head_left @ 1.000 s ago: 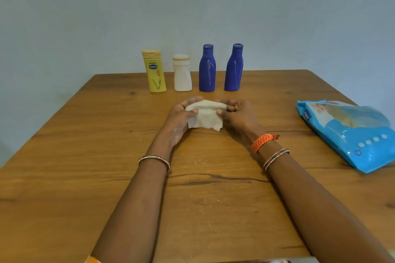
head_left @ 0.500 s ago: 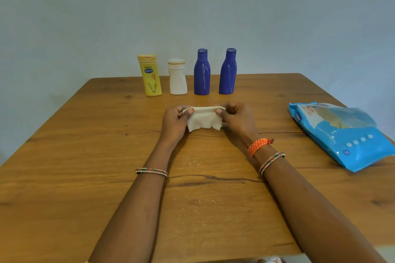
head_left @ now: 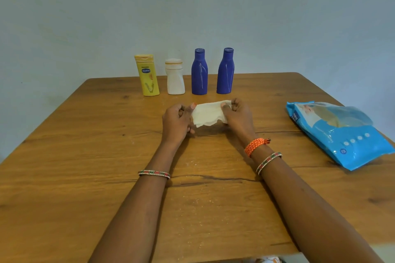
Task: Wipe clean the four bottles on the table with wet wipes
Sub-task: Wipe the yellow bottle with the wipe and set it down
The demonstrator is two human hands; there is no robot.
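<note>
A yellow bottle (head_left: 147,75), a white bottle (head_left: 174,77) and two dark blue bottles (head_left: 199,71) (head_left: 225,71) stand upright in a row at the far side of the wooden table (head_left: 85,156). A white wet wipe (head_left: 208,113) is stretched between my hands just in front of the row, above the table. My left hand (head_left: 176,121) pinches its left edge with thumb and fingers. Its right edge is pinched by my right hand (head_left: 237,117). The wipe's lower edge hangs loose and wavy.
A blue pack of wet wipes (head_left: 339,132) lies at the table's right edge. A pale wall rises right behind the bottles. A dark crack runs across the tabletop between my forearms.
Both hands have kept hold of the wipe and pulled it a little wider and flatter. The view has tilted slightly, so the bottles sit lower in the frame.
</note>
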